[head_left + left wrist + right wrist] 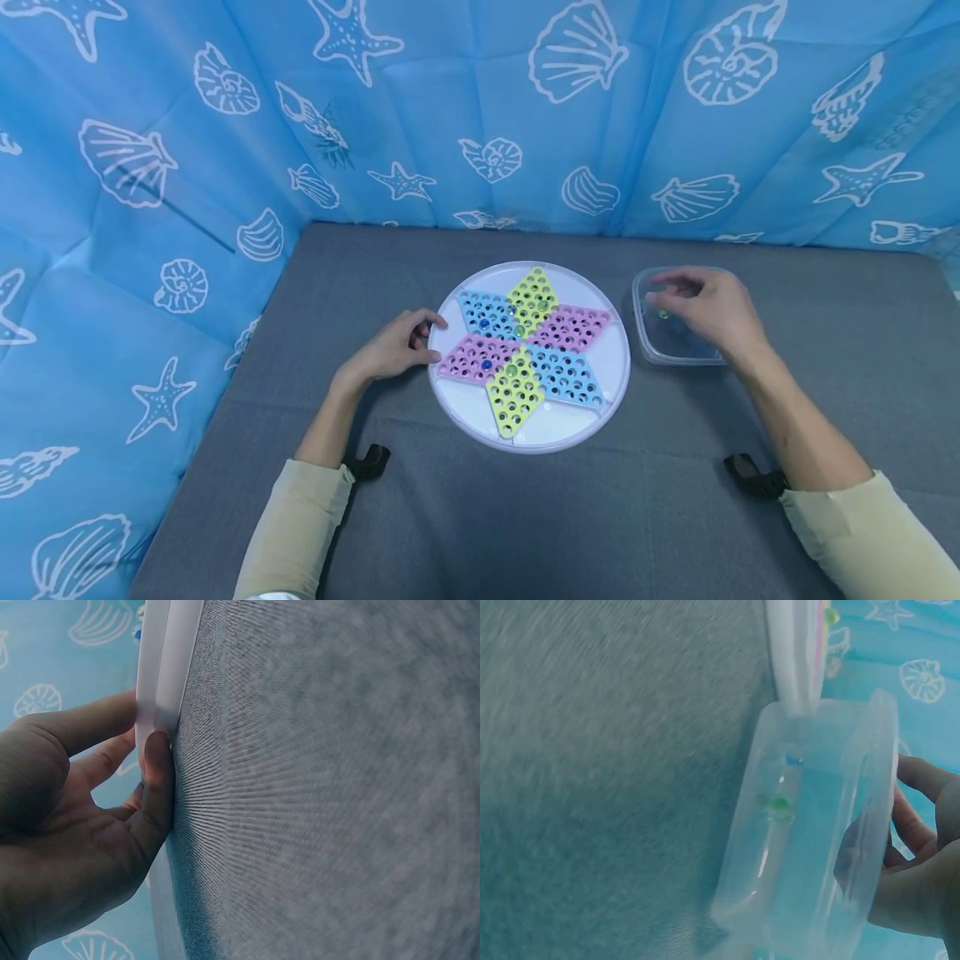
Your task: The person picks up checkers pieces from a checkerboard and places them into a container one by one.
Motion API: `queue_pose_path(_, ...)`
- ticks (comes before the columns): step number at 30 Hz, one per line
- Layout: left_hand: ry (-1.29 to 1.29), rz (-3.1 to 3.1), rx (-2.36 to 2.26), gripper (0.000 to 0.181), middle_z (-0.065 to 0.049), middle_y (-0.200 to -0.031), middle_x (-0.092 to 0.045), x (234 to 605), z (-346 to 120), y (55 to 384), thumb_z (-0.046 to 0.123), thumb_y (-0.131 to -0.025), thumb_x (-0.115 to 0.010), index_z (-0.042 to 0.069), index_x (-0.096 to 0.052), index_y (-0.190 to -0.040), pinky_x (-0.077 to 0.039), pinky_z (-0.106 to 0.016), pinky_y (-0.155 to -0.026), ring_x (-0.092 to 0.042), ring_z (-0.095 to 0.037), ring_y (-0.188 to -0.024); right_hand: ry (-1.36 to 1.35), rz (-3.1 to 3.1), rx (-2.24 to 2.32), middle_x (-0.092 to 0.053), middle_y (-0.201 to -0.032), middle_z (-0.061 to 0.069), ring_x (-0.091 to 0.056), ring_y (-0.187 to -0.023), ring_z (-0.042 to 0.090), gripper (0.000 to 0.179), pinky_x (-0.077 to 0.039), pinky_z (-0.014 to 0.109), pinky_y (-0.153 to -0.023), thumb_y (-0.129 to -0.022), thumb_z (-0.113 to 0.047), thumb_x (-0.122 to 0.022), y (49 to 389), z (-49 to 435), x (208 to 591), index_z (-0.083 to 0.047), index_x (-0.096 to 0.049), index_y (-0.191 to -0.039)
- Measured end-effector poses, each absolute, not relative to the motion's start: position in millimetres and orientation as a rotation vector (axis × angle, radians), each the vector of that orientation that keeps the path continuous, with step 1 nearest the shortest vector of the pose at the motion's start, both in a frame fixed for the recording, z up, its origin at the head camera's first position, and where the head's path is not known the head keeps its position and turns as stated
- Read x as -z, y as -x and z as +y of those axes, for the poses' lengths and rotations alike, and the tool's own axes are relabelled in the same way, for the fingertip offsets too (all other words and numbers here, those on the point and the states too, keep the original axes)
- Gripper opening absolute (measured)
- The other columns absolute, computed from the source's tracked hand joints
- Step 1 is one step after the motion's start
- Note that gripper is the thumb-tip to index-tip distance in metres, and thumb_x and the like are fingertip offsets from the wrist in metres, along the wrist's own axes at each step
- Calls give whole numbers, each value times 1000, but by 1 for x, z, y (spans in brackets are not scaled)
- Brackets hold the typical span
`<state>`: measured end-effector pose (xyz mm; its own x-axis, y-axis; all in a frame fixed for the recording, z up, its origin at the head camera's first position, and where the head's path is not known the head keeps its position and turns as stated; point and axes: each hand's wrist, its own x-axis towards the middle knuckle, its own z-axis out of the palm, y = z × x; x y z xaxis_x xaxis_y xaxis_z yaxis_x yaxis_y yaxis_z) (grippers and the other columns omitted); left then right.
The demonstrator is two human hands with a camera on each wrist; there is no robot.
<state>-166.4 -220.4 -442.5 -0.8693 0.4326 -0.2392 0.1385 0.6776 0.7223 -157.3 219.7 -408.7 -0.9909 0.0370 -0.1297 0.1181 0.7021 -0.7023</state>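
Observation:
A round white Chinese checkers board (611,367), with a pink, blue and yellow star, lies on the table. My left hand (393,346) holds its left rim, thumb and forefinger apart along the edge. Two blue marbles (487,365) and several green or clear marbles (512,370) sit in its holes. My right hand (708,304) hangs over a clear plastic container (675,357), fingers bent loosely down, no object visible between them. Below the fingertips is a green marble (780,804) in the container. A blue marble (793,760) shows there too.
The container stands just right of the board on a dark grey table cloth (525,525). A blue curtain (450,83) with white shells and starfish hangs along the back and left edges. Dark wrist straps (367,462) sit below both hands.

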Motion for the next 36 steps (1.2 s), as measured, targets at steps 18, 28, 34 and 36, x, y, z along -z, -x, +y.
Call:
queue_pose_path(18,-434,2499,-1026,44,-11,-105,-44,443,-220,167,10,-89,-74,10,-56,-129,-39,-36,-76,-48,-22,-85,171,2851,1388,-65,-95,11,-58,-80,18,34,-44,20,-64,-91,-23,-74,135,191,392,-4,-68,-119)
queue_pose_path(28,-436,2499,-1032,45,-12,-106,-45,440,-220,166,9,-89,-74,9,-56,-129,-40,-36,-77,-48,-22,-85,269,2799,1407,-64,-90,8,-58,-76,21,31,-46,22,-61,-88,-20,-76,125,169,395,-5,-70,-115)
queue_pose_path(34,-427,2501,-1026,44,-12,-106,-45,440,-219,166,9,-89,-74,9,-56,-129,-40,-36,-76,-49,-22,-85,376,2760,1435,-63,-86,6,-56,-73,19,28,-44,23,-61,-86,-11,-77,121,158,404,-5,-71,-112)
queue_pose_path(36,-425,2499,-1027,44,-12,-106,-44,440,-219,166,9,-88,-74,10,-57,-129,-40,-36,-76,-49,-22,-85,394,2767,1427,-63,-84,4,-56,-71,18,27,-44,23,-60,-85,-10,-78,119,156,406,-6,-71,-111)
